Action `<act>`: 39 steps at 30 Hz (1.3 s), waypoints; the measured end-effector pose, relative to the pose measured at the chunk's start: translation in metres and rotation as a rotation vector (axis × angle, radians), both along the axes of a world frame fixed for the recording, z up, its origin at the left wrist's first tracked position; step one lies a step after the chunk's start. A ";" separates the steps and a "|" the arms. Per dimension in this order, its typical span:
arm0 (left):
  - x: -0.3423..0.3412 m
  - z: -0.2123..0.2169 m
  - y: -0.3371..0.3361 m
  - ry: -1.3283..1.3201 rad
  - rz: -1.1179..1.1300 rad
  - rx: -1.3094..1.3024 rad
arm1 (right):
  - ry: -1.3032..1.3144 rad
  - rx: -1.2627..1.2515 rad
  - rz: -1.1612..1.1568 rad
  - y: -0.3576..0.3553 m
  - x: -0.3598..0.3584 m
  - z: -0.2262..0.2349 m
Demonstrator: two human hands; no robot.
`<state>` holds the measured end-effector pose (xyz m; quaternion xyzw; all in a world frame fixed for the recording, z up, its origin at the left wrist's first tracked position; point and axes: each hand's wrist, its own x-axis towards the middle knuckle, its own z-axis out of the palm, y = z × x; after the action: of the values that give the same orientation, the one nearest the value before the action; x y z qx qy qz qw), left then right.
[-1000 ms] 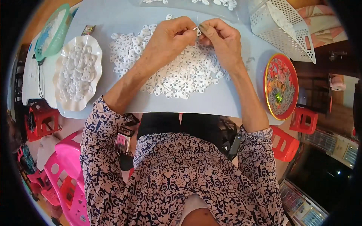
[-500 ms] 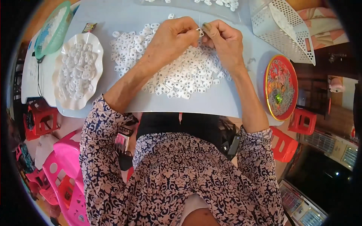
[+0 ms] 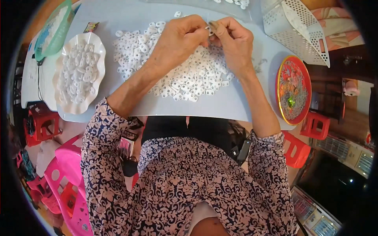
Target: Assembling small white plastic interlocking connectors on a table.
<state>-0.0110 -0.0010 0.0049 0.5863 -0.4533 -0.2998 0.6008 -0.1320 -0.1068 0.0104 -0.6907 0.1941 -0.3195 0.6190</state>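
Observation:
My left hand point(image 3: 184, 34) and my right hand point(image 3: 236, 39) meet over the far part of the table, fingers closed in a pinch. Between their fingertips is a small white plastic piece point(image 3: 209, 30) with holes, partly hidden by the fingers. Whether they also pinch something thin, such as a wire, is too small to tell. Below and around my hands spreads a loose pile of similar white pieces point(image 3: 189, 80). To the left, a white wavy-edged dish point(image 3: 101, 59) holds more small white pieces. On the right, a red round tray point(image 3: 280, 78) contains thin grey metal bits.
A white perforated basket point(image 3: 315, 51) stands at the far right, a green basket point(image 3: 63, 43) at the far left. A clear tray point(image 3: 197, 4) lies at the far edge. A small wrapper point(image 3: 91, 26) lies above the dish. Pink chair point(image 3: 71, 173) and red stools point(image 3: 316, 126) surround the table point(image 3: 232, 106).
The white piece has shifted slightly and turned at my fingertips, now more covered by my right thumb. Both hands have stayed nearly in place, and the view has moved a little.

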 end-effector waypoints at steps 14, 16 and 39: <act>0.005 0.007 0.002 -0.001 -0.017 0.019 | -0.033 0.018 0.037 -0.003 0.002 -0.007; 0.005 0.007 0.000 -0.046 0.020 -0.006 | 0.009 0.054 0.043 -0.004 -0.001 -0.002; 0.045 0.016 -0.099 -0.881 -0.035 0.118 | -0.078 0.062 -0.145 -0.026 -0.004 -0.008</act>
<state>0.0340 -0.1003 0.0212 0.6836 -0.6580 -0.0567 0.3106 -0.1364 -0.1324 0.0024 -0.6425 0.2294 -0.3840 0.6222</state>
